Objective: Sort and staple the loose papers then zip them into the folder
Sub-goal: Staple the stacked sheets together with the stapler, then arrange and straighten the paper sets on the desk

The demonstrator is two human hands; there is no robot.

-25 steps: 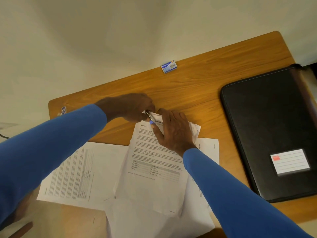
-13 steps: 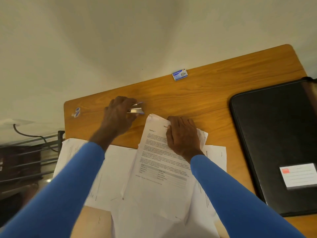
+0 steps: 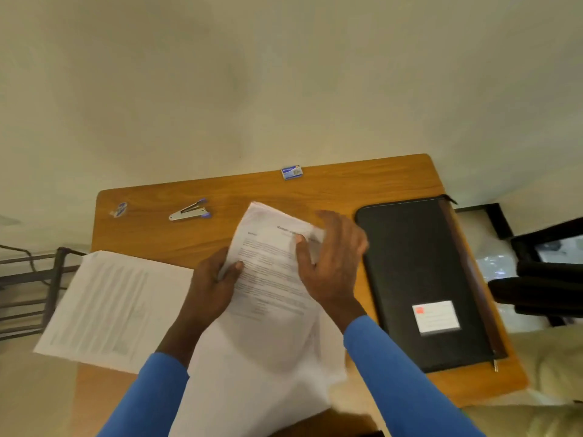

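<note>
Since half a second ago my left hand (image 3: pixel 211 288) has let go of the stapler and come back to the papers, and my right hand (image 3: pixel 331 263) has shifted from lying flat on the page to taking hold of its right side.

Nearest me, two blue sleeves (image 3: pixel 400 383) reach forward over loose white sheets (image 3: pixel 268 367) that hang past the near edge of the wooden table (image 3: pixel 347 187). On top of those sheets sits the packet of papers (image 3: pixel 271 272), tilted and partly lifted. The left hand grips its left edge, thumb on top and fingers curled underneath. The right hand pinches its upper right part, thumb pressed on the printed face and fingers wrapped over the edge. The packet carries a bold heading and blocks of text, but motion blur keeps me from reading any of it.

To the left lies a separate pile of printed pages (image 3: pixel 104 307), its lines also too faint to read. To the right, just beside the right hand, the black zip folder (image 3: pixel 419 263) lies flat and closed. It has a white label (image 3: pixel 435 316) with a small orange-red square; the writing is illegible.

Farther back on the left, the silver and blue stapler (image 3: pixel 189 211) rests alone on the table, near a small blue and white wrapper (image 3: pixel 119 209). At the far edge sits a blue and white staple box (image 3: pixel 291 172), print too small to read.
</note>
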